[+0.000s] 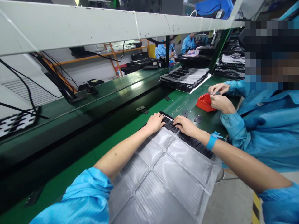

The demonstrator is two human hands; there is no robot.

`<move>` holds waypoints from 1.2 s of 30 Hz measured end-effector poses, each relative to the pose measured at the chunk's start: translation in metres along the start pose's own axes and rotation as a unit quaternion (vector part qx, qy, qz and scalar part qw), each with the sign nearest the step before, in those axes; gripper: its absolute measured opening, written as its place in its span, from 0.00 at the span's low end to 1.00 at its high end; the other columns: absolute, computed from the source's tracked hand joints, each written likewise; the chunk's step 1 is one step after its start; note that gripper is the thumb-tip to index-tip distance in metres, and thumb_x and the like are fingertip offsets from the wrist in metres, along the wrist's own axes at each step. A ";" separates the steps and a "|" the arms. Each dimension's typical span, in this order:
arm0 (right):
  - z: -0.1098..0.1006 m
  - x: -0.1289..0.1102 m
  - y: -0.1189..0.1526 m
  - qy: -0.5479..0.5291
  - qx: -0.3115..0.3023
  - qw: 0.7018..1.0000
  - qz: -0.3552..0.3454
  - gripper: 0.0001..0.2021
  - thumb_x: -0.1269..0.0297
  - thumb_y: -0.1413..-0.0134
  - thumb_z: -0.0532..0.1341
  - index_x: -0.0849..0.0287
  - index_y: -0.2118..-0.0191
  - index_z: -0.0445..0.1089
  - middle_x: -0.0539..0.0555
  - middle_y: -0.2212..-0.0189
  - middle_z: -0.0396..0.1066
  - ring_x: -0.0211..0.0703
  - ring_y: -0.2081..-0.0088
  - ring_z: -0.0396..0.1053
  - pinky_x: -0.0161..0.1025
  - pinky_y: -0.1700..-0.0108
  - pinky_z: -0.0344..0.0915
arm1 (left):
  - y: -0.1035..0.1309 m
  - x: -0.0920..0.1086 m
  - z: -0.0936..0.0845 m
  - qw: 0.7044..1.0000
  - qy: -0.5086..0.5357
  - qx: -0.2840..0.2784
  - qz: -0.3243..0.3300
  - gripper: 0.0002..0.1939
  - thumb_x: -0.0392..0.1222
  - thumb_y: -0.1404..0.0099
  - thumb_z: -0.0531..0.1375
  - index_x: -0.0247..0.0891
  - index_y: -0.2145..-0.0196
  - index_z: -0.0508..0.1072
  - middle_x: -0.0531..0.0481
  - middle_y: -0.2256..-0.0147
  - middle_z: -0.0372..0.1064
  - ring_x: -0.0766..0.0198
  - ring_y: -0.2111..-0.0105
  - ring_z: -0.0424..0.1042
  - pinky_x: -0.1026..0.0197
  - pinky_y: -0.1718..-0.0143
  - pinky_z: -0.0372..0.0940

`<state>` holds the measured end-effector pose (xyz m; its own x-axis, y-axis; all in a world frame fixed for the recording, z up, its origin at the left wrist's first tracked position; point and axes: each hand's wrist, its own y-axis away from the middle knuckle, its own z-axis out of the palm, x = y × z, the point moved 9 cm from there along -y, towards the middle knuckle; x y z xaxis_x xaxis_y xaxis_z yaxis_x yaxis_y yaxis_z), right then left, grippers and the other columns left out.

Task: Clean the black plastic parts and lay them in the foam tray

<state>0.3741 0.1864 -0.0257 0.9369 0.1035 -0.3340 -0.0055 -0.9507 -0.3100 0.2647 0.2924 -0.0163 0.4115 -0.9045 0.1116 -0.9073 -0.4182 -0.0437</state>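
A black tray (198, 145) with rows of small flat black parts (170, 123) lies at the far end of the work surface before me. Translucent ribbed sheeting (179, 177), marked off into rectangles, covers the near portion. My left hand (155, 123) rests on the tray's far left corner, fingers bent loosely over the parts. Just to its right, my right hand (184, 125) touches the same row with its fingertips, fingers apart from the thumb. Neither hand visibly grips a part, though some fingertips are hidden. A blue band (213, 140) circles my right wrist.
Loose black parts (198, 119) lie beyond the tray on the green bench (177, 101). At the right, a co-worker's hands (220, 98) work over a red bin (203, 102). Stacked trays (185, 76) stand farther back. A white beam (105, 26) crosses overhead.
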 end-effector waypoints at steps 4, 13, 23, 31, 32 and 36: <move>0.005 -0.006 -0.013 0.020 0.002 1.000 -0.005 0.05 0.65 0.29 0.65 0.60 0.54 0.76 0.56 0.50 0.76 0.49 0.48 0.74 0.53 0.43 0.72 | 0.000 -0.003 -0.001 1.000 -0.001 -0.006 0.002 0.17 0.47 0.23 0.57 0.38 0.43 0.75 0.38 0.44 0.70 0.46 0.43 0.68 0.50 0.43 0.66; 0.019 0.003 -0.022 0.031 -0.045 0.997 -0.048 0.09 0.59 0.29 0.65 0.60 0.57 0.75 0.54 0.56 0.76 0.47 0.54 0.75 0.50 0.48 0.74 | 0.003 -0.009 -0.007 1.000 0.010 -0.016 0.013 0.16 0.48 0.24 0.58 0.41 0.43 0.75 0.42 0.44 0.71 0.51 0.44 0.71 0.54 0.44 0.68; 0.016 -0.008 -0.024 0.046 -0.019 0.998 -0.041 0.07 0.64 0.29 0.65 0.60 0.50 0.76 0.57 0.46 0.75 0.51 0.45 0.73 0.54 0.42 0.71 | 0.012 -0.019 -0.003 0.999 -0.048 -0.005 0.011 0.17 0.35 0.23 0.48 0.35 0.52 0.78 0.37 0.50 0.75 0.47 0.46 0.71 0.47 0.45 0.65; 0.028 -0.017 -0.033 0.050 -0.053 0.996 -0.046 0.16 0.71 0.34 0.67 0.60 0.43 0.75 0.60 0.37 0.70 0.57 0.38 0.69 0.59 0.37 0.66 | 0.018 -0.016 -0.008 0.997 -0.064 -0.002 0.038 0.19 0.30 0.26 0.48 0.35 0.50 0.78 0.36 0.48 0.75 0.47 0.45 0.70 0.47 0.45 0.64; 0.025 -0.018 -0.033 0.047 -0.049 0.997 -0.045 0.17 0.74 0.35 0.66 0.60 0.43 0.75 0.61 0.37 0.71 0.57 0.38 0.69 0.59 0.37 0.66 | 0.020 -0.019 -0.011 0.997 -0.063 -0.001 0.033 0.20 0.31 0.26 0.48 0.36 0.49 0.78 0.37 0.48 0.75 0.48 0.46 0.70 0.48 0.46 0.64; -0.004 -0.028 -0.023 0.017 -0.007 0.999 -0.038 0.23 0.82 0.40 0.56 0.61 0.44 0.76 0.64 0.40 0.73 0.55 0.41 0.72 0.53 0.37 0.67 | 0.039 -0.044 -0.036 0.998 -0.055 0.009 -0.001 0.20 0.36 0.23 0.48 0.38 0.45 0.76 0.39 0.45 0.74 0.50 0.45 0.71 0.50 0.45 0.65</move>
<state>0.3495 0.2041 -0.0060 0.9458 0.1653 -0.2797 0.0703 -0.9446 -0.3205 0.2078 0.3190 0.0129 0.4208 -0.9071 0.0022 -0.9053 -0.4201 -0.0622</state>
